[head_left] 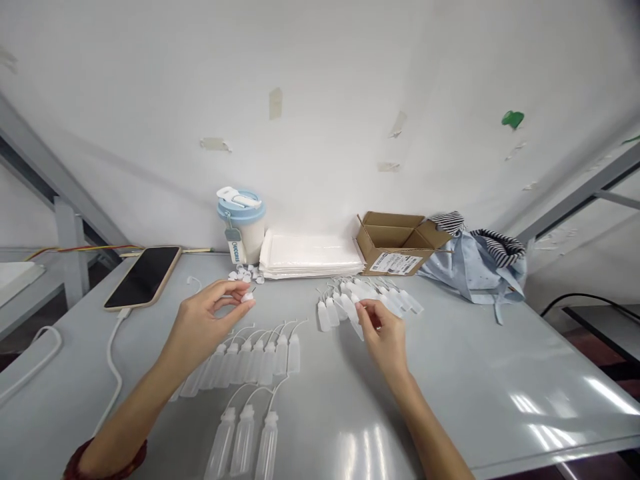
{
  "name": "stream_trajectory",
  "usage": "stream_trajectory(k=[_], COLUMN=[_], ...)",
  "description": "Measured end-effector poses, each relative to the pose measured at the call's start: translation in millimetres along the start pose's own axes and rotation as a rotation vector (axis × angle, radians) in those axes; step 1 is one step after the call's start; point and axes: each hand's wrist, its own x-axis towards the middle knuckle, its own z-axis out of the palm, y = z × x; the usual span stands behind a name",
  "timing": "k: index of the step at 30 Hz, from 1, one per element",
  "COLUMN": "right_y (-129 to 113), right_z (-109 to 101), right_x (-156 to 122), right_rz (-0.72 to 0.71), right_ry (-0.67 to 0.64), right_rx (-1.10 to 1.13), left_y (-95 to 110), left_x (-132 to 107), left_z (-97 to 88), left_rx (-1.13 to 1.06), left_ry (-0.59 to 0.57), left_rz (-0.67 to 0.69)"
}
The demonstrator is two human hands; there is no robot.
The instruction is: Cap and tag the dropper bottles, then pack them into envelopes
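The left hand (210, 313) has its grip shut on a small white cap (247, 297), and the fingers hide part of it. The right hand (383, 333) has its grip shut on a clear bottle (358, 327), and the fingers hide its top. More clear bottles (250, 360) with thin bent tips lie in rows on the gray tabletop (450, 360). The edge of the view cuts off the lowest ones. A pile of white caps (245, 273) sits near the back, just beside a blue-lidded cup (243, 227).
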Motion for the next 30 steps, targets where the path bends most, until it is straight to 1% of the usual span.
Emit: stream_trajectory(k=[3,6,8,9,12,14,16,21,25,27,30], right_y=[-12.4,-25.0,-30.5,-31.9,-32.1,-30.9,-30.4,-34.6,-37.6,-36.4,-31.4], right_z=[5.3,16.5,26.3,31.4,44.8,50.5,53.1,49.5,45.0,43.8,42.9], right_x=[-14.2,-35.1,-48.1,-53.0,-59.2,-57.6,-54.1,-47.7,-45.6,-44.1,-41.2], right_rz=[-0.064,-0.117,-0.145,-0.167,-0.177,-0.175,-0.184,-0.154,-0.145,-0.16,-0.178], right_ry=[-0.203,-0.391,-0.482,-0.518,-0.511,-0.497,-0.521,-0.652,-0.738,-0.758,-0.753], right_rx=[-0.01,-0.014,-0.027,-0.074,-0.191,-0.252,-0.304,-0.328,-0.35,-0.359,-0.334], left_y=[2.0,4.3,4.1,3.6,1.7,1.5,2.3,5.1,5.9,6.7,9.0], left_x=[-2.2,-2.4,-1.8,-1.5,-1.6,-2.9,-4.7,-6.7,-6.8,-7.5,-9.0], left_z=[-1.2,-4.0,-5.5,-5.8,-3.6,-0.1,3.7,10.1,11.3,11.4,12.4], left_rx=[-0.031,-0.104,-0.159,-0.186,-0.264,-0.291,-0.289,-0.233,-0.204,-0.178,-0.112], left_ry=[-0.017,-0.049,-0.074,-0.089,-0.16,-0.21,-0.25,-0.33,-0.353,-0.361,-0.379], left_rz=[-0.011,-0.07,-0.123,-0.145,-0.19,-0.205,-0.214,-0.234,-0.236,-0.24,-0.241])
